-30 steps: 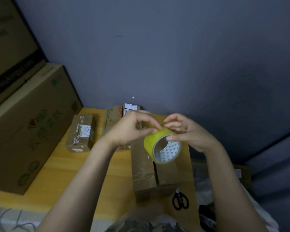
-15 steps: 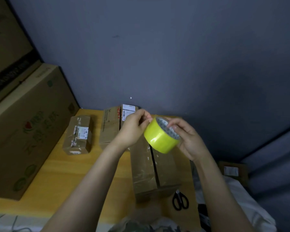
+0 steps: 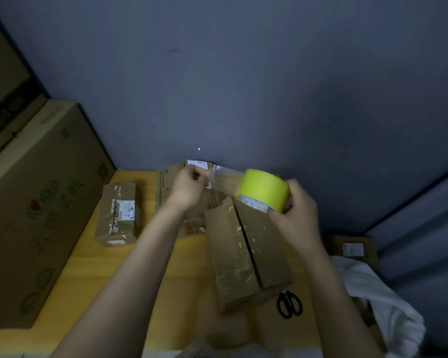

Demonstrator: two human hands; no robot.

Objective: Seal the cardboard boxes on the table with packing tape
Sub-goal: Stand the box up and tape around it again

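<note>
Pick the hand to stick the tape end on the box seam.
Left hand: it pinches the free tape end near the box's far edge. Right hand grips the roll and should probably just feed it.

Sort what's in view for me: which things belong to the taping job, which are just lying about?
Job: tape roll, held by right hand, strip pinched by left hand; open-seamed box; small box; rear box; scissors, probably for cutting.
Lying about: large printed carton; white cloth; labelled box off the table.
</note>
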